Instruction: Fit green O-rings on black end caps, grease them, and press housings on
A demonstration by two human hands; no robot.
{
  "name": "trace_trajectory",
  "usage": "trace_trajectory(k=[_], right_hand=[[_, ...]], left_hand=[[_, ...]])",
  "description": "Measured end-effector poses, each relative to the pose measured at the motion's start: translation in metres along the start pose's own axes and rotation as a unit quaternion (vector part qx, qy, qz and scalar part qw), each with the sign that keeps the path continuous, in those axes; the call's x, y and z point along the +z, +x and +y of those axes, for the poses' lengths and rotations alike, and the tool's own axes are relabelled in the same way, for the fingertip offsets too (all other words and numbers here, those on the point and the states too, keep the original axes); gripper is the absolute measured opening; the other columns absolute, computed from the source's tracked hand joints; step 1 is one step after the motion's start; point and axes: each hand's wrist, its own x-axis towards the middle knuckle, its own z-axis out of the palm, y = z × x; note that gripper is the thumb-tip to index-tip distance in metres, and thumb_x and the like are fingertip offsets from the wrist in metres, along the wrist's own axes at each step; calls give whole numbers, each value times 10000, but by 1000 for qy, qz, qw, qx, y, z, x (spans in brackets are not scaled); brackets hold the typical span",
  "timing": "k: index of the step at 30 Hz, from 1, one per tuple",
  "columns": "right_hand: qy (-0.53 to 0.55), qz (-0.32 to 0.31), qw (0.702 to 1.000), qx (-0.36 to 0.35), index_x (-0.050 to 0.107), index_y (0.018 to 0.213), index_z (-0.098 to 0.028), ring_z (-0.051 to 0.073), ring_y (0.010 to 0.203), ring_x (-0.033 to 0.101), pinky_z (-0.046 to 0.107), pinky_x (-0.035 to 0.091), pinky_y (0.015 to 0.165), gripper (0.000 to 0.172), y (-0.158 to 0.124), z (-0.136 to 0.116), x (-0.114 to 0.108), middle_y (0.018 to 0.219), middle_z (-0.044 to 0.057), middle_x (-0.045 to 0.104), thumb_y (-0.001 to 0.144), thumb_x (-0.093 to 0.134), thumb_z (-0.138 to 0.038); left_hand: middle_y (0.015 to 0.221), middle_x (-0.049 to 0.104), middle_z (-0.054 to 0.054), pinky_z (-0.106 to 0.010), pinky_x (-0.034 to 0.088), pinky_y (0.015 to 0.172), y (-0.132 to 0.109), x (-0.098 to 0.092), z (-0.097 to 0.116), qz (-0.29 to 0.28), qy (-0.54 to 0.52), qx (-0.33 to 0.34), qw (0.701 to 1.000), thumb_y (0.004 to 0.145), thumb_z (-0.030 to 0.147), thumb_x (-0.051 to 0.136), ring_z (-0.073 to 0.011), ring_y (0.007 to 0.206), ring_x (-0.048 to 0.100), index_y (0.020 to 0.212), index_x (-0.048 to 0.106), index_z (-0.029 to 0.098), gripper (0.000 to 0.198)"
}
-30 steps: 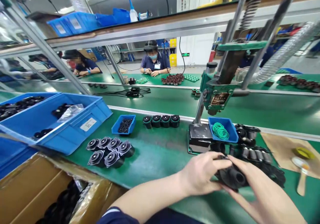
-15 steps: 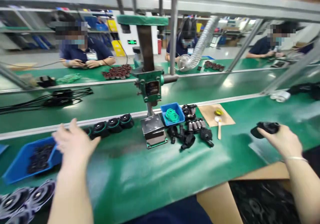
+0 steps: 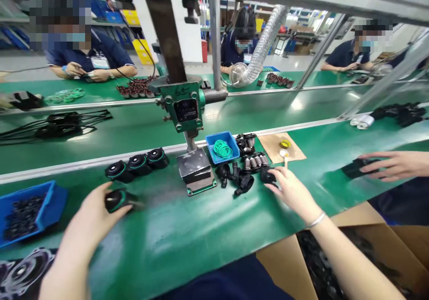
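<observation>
My left hand (image 3: 90, 215) grips a black motor housing (image 3: 115, 200) with a green ring around it, lifted a little off the bench and blurred at its right side. Several like housings (image 3: 138, 163) stand in a row just behind. At the middle right, my right hand (image 3: 291, 192), with a bangle on the wrist, has thumb and fingers closed around a black plastic pump cover (image 3: 268, 175), which they partly hide. More black covers with spouts (image 3: 244, 183) lie to its left.
A green press (image 3: 184, 107) rises above a metal block (image 3: 194, 166). Nearby are a blue bin of green rings (image 3: 223, 148), metal-bodied parts (image 3: 256, 160) and cardboard with a yellow pot (image 3: 284, 144). A co-worker's hand (image 3: 395, 165) touches a black part (image 3: 357, 168) at right. Left: a blue bin (image 3: 50, 210).
My left hand has taken a housing from the row and drawn it nearer. My right hand has let go of the black part at right and moved left to a cover. A co-worker's hand has appeared.
</observation>
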Motion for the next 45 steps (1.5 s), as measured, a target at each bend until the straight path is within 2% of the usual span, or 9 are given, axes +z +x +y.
trace_trajectory(k=[4, 9, 12, 15, 21, 28, 33, 37, 45], right_hand=[[17, 51, 998, 18, 642, 1022, -129, 254, 937, 606, 445, 559, 828, 342, -11, -18, 35, 1003, 148, 587, 976, 461, -416], [70, 117, 990, 19, 653, 1088, -184, 284, 1112, 583, 485, 511, 979, 264, -9, -18, -3, 1157, 146, 567, 934, 564, -379], [181, -31, 978, -98, 636, 1173, -267, 223, 1169, 596, 379, 533, 992, 243, -13, -47, -19, 1259, 86, 584, 948, 547, -295], [259, -195, 931, -168, 618, 1208, -289, 159, 1163, 620, 280, 569, 944, 264, -26, -86, -4, 1286, 59, 595, 978, 493, -256], [319, -148, 933, -80, 656, 1110, -245, 200, 1194, 622, 379, 557, 1013, 208, -49, -127, 44, 1251, 82, 640, 927, 602, -327], [348, -87, 934, -3, 656, 1077, -231, 203, 1150, 661, 362, 572, 991, 182, -8, -113, 6, 1236, 80, 671, 913, 626, -303], [330, -110, 933, -89, 629, 1108, -227, 179, 1096, 685, 322, 581, 976, 193, 32, -147, -3, 1193, 61, 693, 917, 622, -261], [299, -117, 932, -166, 600, 1157, -206, 184, 1081, 687, 328, 594, 954, 225, 41, -174, 0, 1150, 74, 701, 934, 592, -242], [270, -166, 932, -178, 570, 1200, -206, 184, 1164, 634, 339, 575, 996, 246, 42, -183, -3, 1207, 81, 662, 955, 555, -219]], left_hand=[[1281, 614, -115, -489, 494, 1043, -60, 13, 46, -98, -46, 13, 994, 764, 426, 656, -315, 1188, 621, 1358, 426, 193, 678], [1394, 525, -98, -438, 433, 1123, -85, 37, 104, -206, -179, 75, 959, 822, 248, 665, -250, 1318, 518, 1433, 341, 262, 691], [1411, 469, -121, -449, 443, 1116, -82, 52, 128, -238, -236, 111, 936, 766, 186, 723, -269, 1331, 490, 1457, 314, 271, 807], [1359, 482, -134, -488, 463, 1091, -83, 69, 141, -241, -277, 109, 924, 726, 190, 777, -285, 1276, 531, 1486, 262, 259, 920], [1312, 571, -112, -486, 504, 1057, -101, 98, 140, -195, -376, 39, 905, 706, 276, 840, -276, 1211, 608, 1405, 366, 252, 845], [1290, 629, -106, -483, 498, 1071, -106, 103, 136, -162, -369, 73, 912, 749, 283, 808, -281, 1225, 614, 1308, 480, 230, 650], [1299, 635, -116, -472, 507, 1067, -107, 105, 136, -133, -345, 118, 922, 773, 292, 790, -289, 1238, 611, 1312, 483, 224, 624], [1291, 637, -120, -452, 529, 1043, -109, 106, 135, -118, -350, 133, 920, 787, 311, 787, -278, 1219, 622, 1321, 458, 217, 635], [1300, 627, -122, -455, 538, 1034, -109, 108, 135, -123, -355, 134, 917, 806, 301, 765, -278, 1210, 627, 1348, 426, 226, 644]])
